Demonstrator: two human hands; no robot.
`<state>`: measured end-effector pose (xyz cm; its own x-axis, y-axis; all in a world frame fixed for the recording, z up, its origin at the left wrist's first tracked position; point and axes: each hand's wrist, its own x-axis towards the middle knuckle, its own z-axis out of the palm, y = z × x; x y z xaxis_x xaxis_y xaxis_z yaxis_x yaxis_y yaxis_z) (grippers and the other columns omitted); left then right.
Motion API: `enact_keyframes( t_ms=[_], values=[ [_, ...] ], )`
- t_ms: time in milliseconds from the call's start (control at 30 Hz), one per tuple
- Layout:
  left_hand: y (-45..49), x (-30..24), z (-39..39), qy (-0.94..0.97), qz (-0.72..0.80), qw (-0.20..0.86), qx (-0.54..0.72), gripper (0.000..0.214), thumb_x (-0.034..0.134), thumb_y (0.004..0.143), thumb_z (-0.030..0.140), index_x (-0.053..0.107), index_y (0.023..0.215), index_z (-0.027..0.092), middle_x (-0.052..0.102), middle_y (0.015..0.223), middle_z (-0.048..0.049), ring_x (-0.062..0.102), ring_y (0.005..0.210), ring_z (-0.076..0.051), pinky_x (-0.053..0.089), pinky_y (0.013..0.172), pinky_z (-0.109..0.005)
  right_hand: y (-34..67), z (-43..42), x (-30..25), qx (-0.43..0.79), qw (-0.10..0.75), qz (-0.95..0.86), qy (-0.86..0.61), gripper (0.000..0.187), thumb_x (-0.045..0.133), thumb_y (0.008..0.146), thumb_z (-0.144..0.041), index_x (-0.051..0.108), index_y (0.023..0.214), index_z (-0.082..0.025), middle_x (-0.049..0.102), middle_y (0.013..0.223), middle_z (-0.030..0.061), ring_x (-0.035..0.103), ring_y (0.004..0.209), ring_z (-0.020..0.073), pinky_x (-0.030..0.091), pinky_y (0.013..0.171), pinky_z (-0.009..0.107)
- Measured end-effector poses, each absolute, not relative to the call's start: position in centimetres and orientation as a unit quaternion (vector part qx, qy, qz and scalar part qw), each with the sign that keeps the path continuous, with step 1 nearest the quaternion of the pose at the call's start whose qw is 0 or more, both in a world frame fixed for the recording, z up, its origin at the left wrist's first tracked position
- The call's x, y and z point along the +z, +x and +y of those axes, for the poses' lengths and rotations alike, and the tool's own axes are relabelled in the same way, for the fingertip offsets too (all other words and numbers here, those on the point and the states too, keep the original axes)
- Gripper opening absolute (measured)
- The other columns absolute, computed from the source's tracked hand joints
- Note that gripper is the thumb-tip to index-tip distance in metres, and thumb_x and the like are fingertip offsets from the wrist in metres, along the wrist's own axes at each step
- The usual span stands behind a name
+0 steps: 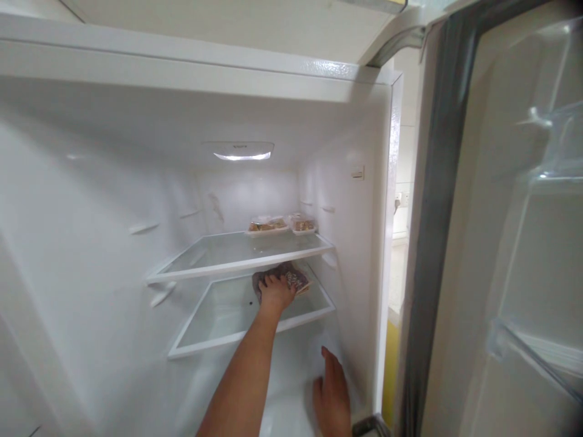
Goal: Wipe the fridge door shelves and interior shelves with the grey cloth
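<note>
My left hand reaches deep into an open fridge. Its fingers curl over a dark, printed plastic bag on the lower glass shelf, toward its back right. What the bag contains I cannot make out, and the hand covers part of it. Lower right, in front of that shelf, my right hand is raised with thumb and fingers apart, touching nothing. Above, two film-wrapped trays of brownish food sit at the back right of the upper glass shelf.
The fridge door stands open on the right, with clear door bins on its inner side. A lit lamp is set in the fridge ceiling. White-framed shelf edges project toward me. A small dark speck lies on the lower shelf.
</note>
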<state>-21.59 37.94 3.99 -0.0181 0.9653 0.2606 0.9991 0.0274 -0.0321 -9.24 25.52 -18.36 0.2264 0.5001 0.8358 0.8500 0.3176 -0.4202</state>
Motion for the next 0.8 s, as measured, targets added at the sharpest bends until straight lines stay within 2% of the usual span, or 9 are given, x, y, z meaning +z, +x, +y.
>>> enact_keyframes(
  t_ms=[67,200,267,333,433,567,667,800],
  values=[
    [-22.2,3.8,38.4,-0.706,-0.699,0.082,-0.075,0.070,0.033,0.092,0.055,0.050,0.144,0.011,0.046,0.153,-0.0272,0.039,0.144,-0.044,0.032,0.112,-0.064,-8.9,25.7,-20.2,-0.166,0.533,-0.612,-0.560,0.068,0.041,0.077,-0.003,0.050,0.142,-0.021,0.075,0.110,0.0078,0.072,0.099,0.0239,0.059,0.083,0.035],
    [-23.5,3.9,39.8,-0.737,-0.672,0.039,-0.065,0.071,0.030,0.091,0.064,0.040,0.153,0.031,0.034,0.166,-0.0120,0.030,0.151,-0.042,0.027,0.116,-0.066,-8.6,26.3,-21.8,-0.166,0.510,-0.628,-0.564,0.060,0.043,0.078,-0.004,0.056,0.134,-0.022,0.077,0.107,0.0064,0.073,0.094,0.0225,0.059,0.078,0.032],
    [-23.9,3.9,40.5,-0.745,-0.664,0.026,-0.063,0.072,0.029,0.090,0.068,0.037,0.154,0.036,0.032,0.167,-0.0095,0.027,0.152,-0.043,0.024,0.117,-0.068,-8.9,26.5,-22.0,-0.167,0.503,-0.639,-0.558,0.060,0.044,0.078,-0.004,0.057,0.134,-0.022,0.077,0.102,0.0063,0.074,0.088,0.0220,0.059,0.073,0.031],
    [-23.8,3.9,41.3,-0.747,-0.661,0.016,-0.063,0.074,0.029,0.089,0.070,0.037,0.154,0.037,0.030,0.167,-0.0102,0.025,0.152,-0.045,0.022,0.117,-0.070,-9.3,26.6,-22.2,-0.163,0.503,-0.635,-0.563,0.064,0.044,0.077,-0.005,0.055,0.138,-0.022,0.077,0.102,0.0071,0.074,0.086,0.0230,0.059,0.071,0.032],
    [-22.9,3.9,42.5,-0.748,-0.661,0.001,-0.061,0.074,0.033,0.087,0.068,0.038,0.154,0.036,0.030,0.167,-0.0110,0.024,0.151,-0.049,0.021,0.116,-0.073,-9.8,26.9,-22.5,-0.140,0.524,-0.601,-0.588,0.077,0.041,0.075,-0.004,0.042,0.151,-0.020,0.077,0.108,0.0091,0.075,0.090,0.0247,0.060,0.071,0.034],
    [-20.8,3.9,43.4,-0.759,-0.648,-0.012,-0.057,0.075,0.032,0.087,0.066,0.036,0.155,0.035,0.026,0.169,-0.0073,0.019,0.152,-0.051,0.017,0.116,-0.077,-9.4,27.4,-22.6,-0.084,0.542,-0.585,-0.598,0.084,0.038,0.077,-0.005,0.027,0.158,-0.021,0.077,0.110,0.0074,0.077,0.084,0.0209,0.060,0.062,0.029],
    [-19.5,4.1,43.0,-0.769,-0.637,-0.026,-0.048,0.078,0.032,0.086,0.070,0.035,0.155,0.034,0.026,0.169,-0.0092,0.019,0.152,-0.052,0.017,0.115,-0.078,-9.0,27.2,-22.4,-0.071,0.531,-0.593,-0.600,0.080,0.040,0.077,-0.005,0.032,0.156,-0.021,0.077,0.109,0.0071,0.077,0.080,0.0195,0.059,0.061,0.027],
    [-18.6,4.4,40.7,-0.789,-0.612,-0.034,-0.035,0.075,0.034,0.087,0.065,0.035,0.155,0.034,0.027,0.169,-0.0099,0.021,0.152,-0.048,0.020,0.117,-0.074,-9.2,26.3,-21.7,-0.027,0.524,-0.591,-0.612,0.075,0.041,0.076,-0.006,0.041,0.150,-0.020,0.077,0.112,0.0079,0.077,0.083,0.0200,0.059,0.065,0.027]
  ],
)
